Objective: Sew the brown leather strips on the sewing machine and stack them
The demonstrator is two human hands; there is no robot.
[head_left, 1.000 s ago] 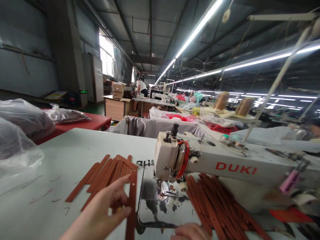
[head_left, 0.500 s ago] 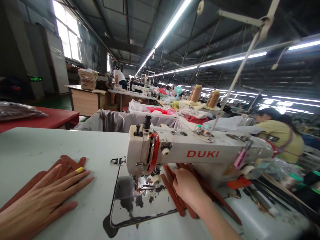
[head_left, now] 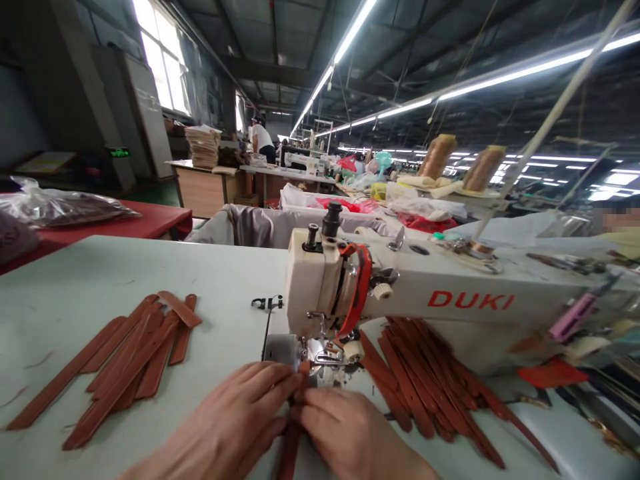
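A brown leather strap [head_left: 289, 448] runs up to the presser foot [head_left: 320, 357] of a white sewing machine [head_left: 415, 277]. My left hand [head_left: 250, 407] pinches the strap from its left side, just in front of the foot. From the right, my right hand [head_left: 345, 427] closes on the same strap, its fingertips close to the left ones. Part of the strap is hidden under the fingers. To the left lies a loose pile of brown straps [head_left: 133, 357]. More brown straps [head_left: 430, 380] lie fanned out beneath the machine arm, beside my right hand.
A red-topped table [head_left: 160, 217] at the left bears a clear plastic bag [head_left: 70, 203]. Behind the machine is a grey cloth-lined bin [head_left: 265, 227]. Thread cones [head_left: 437, 157] stand at the back right. A pink-handled tool [head_left: 575, 317] rests against the machine arm.
My left hand has left the left pile, and my right hand has come out from the straps under the arm. Both now meet on one strap at the presser foot. The view has shifted left.
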